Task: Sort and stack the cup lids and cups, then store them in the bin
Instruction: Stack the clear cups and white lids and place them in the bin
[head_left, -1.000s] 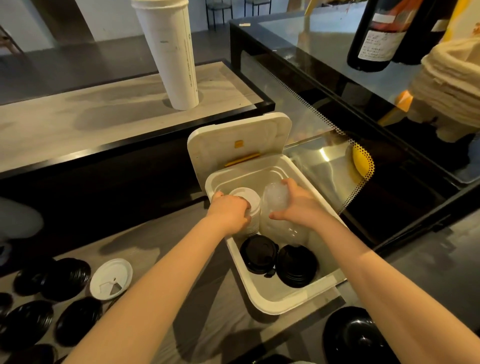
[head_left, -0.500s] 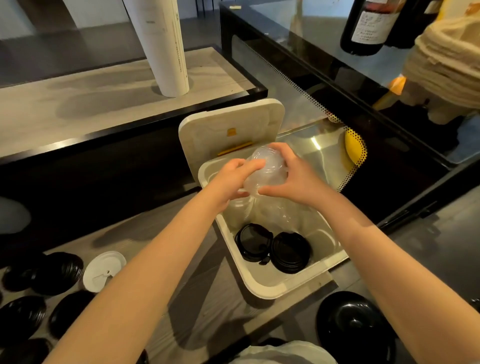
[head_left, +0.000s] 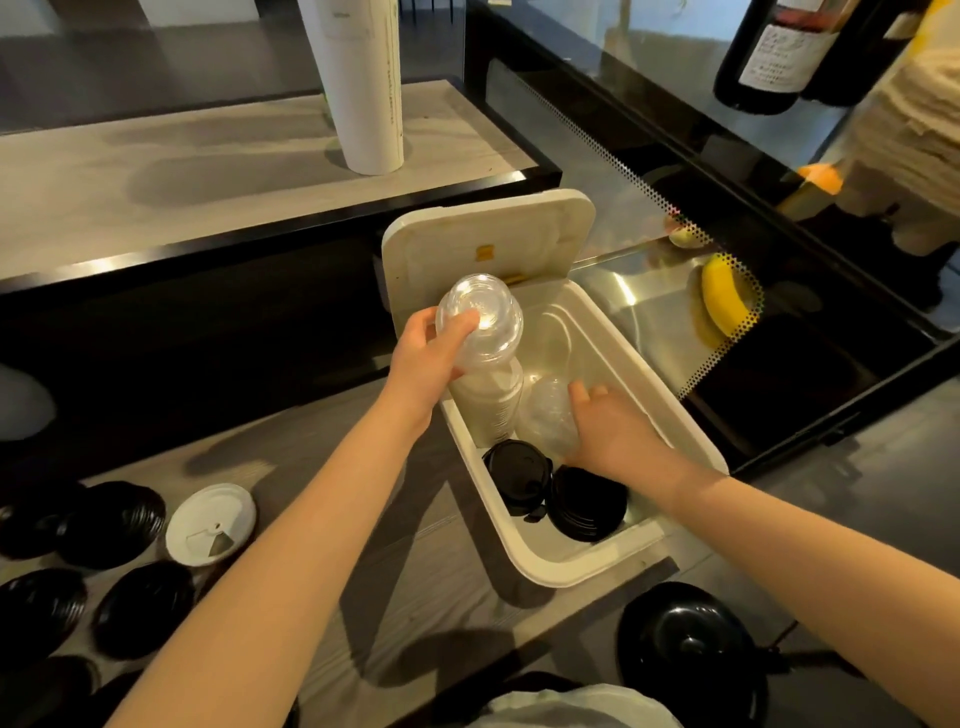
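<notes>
The white bin (head_left: 571, 566) stands open on the counter, its hinged lid (head_left: 488, 239) tipped back. My left hand (head_left: 423, 358) grips a stack of clear plastic lids (head_left: 480, 322) above the bin's left side. Right below it a stack of white cups (head_left: 488, 410) stands inside the bin. My right hand (head_left: 615, 434) reaches into the bin, and its straight fingers lie against another clear plastic stack (head_left: 548, 421). Two piles of black lids (head_left: 517, 475) (head_left: 587, 501) lie at the bin's near end.
Several black lids (head_left: 111, 522) and one white lid (head_left: 210, 525) lie on the counter at left. A tall white cup stack (head_left: 366, 88) stands on the raised shelf. A black domed lid (head_left: 685, 644) sits near right. A glass case with a banana (head_left: 719, 296) borders the bin's right.
Both hands held the clear stack above the bin. Now my left hand alone holds it up and my right hand has dropped into the bin onto the other clear stack.
</notes>
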